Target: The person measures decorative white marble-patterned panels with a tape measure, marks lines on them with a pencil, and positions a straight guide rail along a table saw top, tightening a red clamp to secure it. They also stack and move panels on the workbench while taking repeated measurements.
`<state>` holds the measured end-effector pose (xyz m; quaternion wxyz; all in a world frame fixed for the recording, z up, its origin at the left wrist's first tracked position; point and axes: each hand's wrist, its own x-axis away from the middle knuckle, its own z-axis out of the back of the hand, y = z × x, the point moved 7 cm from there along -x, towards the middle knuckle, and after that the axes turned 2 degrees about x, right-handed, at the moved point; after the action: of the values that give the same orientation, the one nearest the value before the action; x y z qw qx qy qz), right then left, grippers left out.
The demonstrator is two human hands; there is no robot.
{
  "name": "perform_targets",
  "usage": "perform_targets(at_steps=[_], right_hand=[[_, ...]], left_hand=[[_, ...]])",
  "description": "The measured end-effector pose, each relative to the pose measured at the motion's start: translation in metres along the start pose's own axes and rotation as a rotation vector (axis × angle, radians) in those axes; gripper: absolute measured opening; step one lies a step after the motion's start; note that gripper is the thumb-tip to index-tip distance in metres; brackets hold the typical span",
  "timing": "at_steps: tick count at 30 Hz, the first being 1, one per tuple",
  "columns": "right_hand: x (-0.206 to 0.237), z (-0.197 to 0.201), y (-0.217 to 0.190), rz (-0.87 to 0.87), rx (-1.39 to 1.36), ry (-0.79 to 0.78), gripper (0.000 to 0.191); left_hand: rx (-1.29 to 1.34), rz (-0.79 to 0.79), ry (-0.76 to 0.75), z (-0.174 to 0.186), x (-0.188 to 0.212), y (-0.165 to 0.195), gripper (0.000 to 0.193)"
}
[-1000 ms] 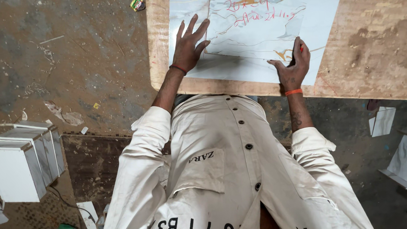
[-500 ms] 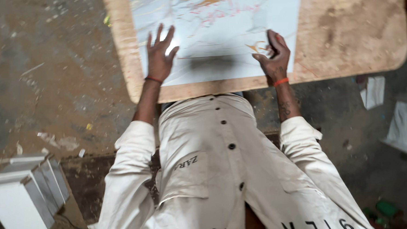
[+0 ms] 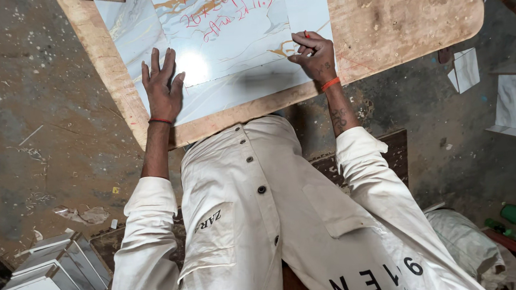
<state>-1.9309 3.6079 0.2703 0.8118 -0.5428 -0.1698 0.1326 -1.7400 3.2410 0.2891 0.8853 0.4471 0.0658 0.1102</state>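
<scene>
L to R: stack of white tile pieces (image 3: 56, 276) stands on the floor at lower left, well clear of our work. Our left hand (image 3: 162, 88) lies flat, fingers spread, grip wide open, pressing the marbled tile (image 3: 223, 44) near its left part; holds nothing. Tile sits on the wooden bench (image 3: 393, 20), long axis running left-right w/ a slight tilt, near edge facing our body. Right hand (image 3: 315, 56) rests on the tile's near-right area, grip pinched on a red marker (image 3: 307, 35), tip toward the tile. Tile offcuts (image 3: 514, 99) lie on the floor at right. Nothing blocks either hand.
</scene>
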Motion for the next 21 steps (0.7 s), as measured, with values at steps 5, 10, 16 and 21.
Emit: perform_targets(at_steps=[5, 10, 16, 21], right_hand=[[-0.0015, 0.0005, 0.0063, 0.043, -0.033, 0.003, 0.056], [0.0003, 0.0009, 0.0054, 0.034, 0.013, 0.013, 0.055], [0.0002, 0.0020, 0.0006, 0.039, 0.028, 0.014, 0.056], [0.0008, 0.0024, 0.0015, 0.056, 0.014, 0.025, 0.056]], left_hand=[[-0.029, 0.017, -0.009, -0.0045, -0.0018, -0.0020, 0.056], [-0.044, 0.022, -0.010, -0.0078, -0.0020, -0.0038, 0.055], [-0.041, 0.047, -0.008, -0.0097, -0.0031, -0.0046, 0.054], [-0.038, 0.029, 0.003, -0.0095, -0.0020, -0.0031, 0.055]])
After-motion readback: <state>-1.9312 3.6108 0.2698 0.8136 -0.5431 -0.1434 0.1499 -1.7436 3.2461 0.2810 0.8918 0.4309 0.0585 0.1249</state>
